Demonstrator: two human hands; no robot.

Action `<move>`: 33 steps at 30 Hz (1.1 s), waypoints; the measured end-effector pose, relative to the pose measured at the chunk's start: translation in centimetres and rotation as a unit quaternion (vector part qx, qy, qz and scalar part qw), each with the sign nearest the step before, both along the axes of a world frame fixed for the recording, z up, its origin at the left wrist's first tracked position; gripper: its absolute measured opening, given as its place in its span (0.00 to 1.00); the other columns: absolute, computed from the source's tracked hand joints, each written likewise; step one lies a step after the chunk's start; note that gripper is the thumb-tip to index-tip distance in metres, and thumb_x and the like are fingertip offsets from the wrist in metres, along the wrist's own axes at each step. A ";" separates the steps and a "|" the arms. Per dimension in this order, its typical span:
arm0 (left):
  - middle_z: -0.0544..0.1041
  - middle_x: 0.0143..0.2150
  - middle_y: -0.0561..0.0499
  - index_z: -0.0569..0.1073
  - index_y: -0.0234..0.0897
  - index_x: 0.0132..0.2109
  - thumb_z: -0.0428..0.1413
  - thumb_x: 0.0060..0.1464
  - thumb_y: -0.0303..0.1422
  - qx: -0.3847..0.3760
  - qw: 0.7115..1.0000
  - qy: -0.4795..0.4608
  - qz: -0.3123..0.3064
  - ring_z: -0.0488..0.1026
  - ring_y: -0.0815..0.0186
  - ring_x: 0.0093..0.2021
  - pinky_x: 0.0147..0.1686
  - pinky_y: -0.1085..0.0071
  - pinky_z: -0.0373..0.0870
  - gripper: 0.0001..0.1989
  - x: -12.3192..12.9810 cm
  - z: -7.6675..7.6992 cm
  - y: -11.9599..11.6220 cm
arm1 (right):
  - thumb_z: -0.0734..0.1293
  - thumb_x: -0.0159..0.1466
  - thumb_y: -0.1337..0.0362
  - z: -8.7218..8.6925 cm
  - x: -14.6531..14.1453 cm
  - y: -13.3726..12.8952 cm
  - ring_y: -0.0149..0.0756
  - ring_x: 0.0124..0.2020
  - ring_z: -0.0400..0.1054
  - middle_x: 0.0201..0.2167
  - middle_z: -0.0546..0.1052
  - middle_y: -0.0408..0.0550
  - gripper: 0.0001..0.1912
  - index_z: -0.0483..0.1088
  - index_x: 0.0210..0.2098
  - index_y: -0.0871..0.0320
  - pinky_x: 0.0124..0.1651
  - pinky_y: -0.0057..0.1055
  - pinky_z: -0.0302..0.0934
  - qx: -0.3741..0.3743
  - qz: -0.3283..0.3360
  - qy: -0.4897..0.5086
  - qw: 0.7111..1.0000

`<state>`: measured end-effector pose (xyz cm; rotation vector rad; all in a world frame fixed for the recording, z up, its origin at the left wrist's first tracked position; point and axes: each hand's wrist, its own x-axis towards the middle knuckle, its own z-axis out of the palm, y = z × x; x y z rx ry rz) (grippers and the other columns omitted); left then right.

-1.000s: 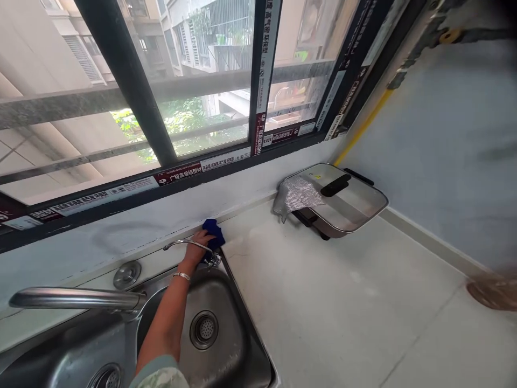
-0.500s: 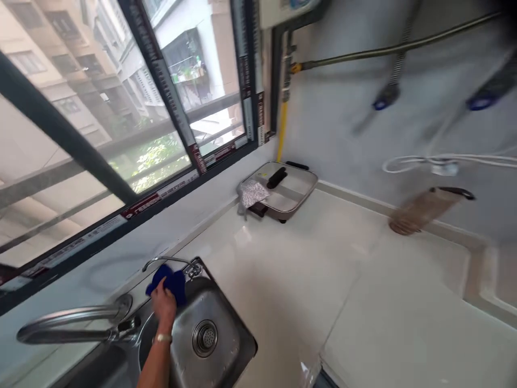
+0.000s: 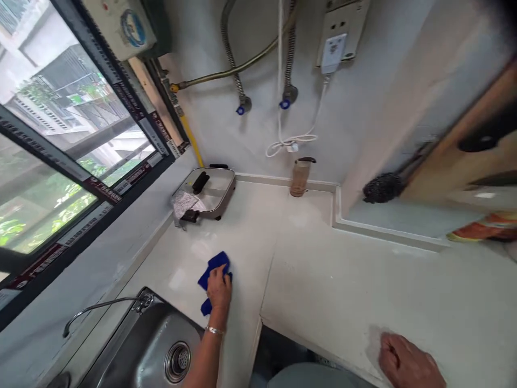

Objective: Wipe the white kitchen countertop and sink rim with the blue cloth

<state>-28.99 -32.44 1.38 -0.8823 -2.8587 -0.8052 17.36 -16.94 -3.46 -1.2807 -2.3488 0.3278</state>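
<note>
Surface [image 3: 323, 280] wiping is the apparent step: left hand [image 3: 219, 289], lower centre, clamps blue cloth [image 3: 218, 261]; right hand [image 3: 412, 362], lower right, fingers curled together; next stroke likely requires even pressure.

The cloth [image 3: 218, 261] lies on the counter [image 3: 323, 264], right of the sink [image 3: 139, 342].

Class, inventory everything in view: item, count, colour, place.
Flat glossy counter: one, white, centre
Crumpled fabric cloth: one, blue, on counter
Rounded metal sink: one, silver, lower left
Thin curved tap: one, silver, by sink
Rectangular lidded pan: one, grey, far corner
Shiny crumpled sheet: one, silver, over pan
Cylindrical jug: one, brown, by back wall
Framed window: one, black frame, left
Boxy unit: one, cream, upper left
Metal valves: two, blue ends, back wall
Plug with cable: one, white, back wall
Left hand: one, on cloth
Right hand: one, lower right
</note>
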 end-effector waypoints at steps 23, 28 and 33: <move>0.74 0.62 0.48 0.76 0.51 0.57 0.49 0.53 0.18 -0.033 0.786 0.051 -0.615 0.70 0.57 0.60 0.58 0.53 0.72 0.30 18.3 -0.1 7.6 | 0.55 0.68 0.51 2.4 -6.1 3.8 0.41 0.43 0.71 0.50 0.75 0.54 0.23 0.64 0.56 0.55 0.48 0.39 0.65 -0.182 -0.143 0.148 0.962; 0.68 0.67 0.47 0.73 0.50 0.61 0.49 0.53 0.18 -0.018 0.819 0.094 -0.566 0.61 0.54 0.69 0.62 0.49 0.69 0.32 17.8 -0.2 5.6 | 0.64 0.62 0.55 3.2 -9.3 4.5 0.43 0.44 0.70 0.41 0.78 0.50 0.14 0.71 0.43 0.55 0.46 0.36 0.61 -0.188 -0.029 0.043 0.981; 0.63 0.70 0.39 0.62 0.41 0.69 0.53 0.49 0.22 0.002 0.894 0.037 -0.447 0.56 0.48 0.72 0.67 0.41 0.60 0.39 16.7 -1.2 4.4 | 0.65 0.62 0.54 3.2 -10.1 3.0 0.46 0.45 0.69 0.40 0.78 0.53 0.18 0.70 0.47 0.58 0.47 0.39 0.58 -0.195 -0.018 0.006 0.981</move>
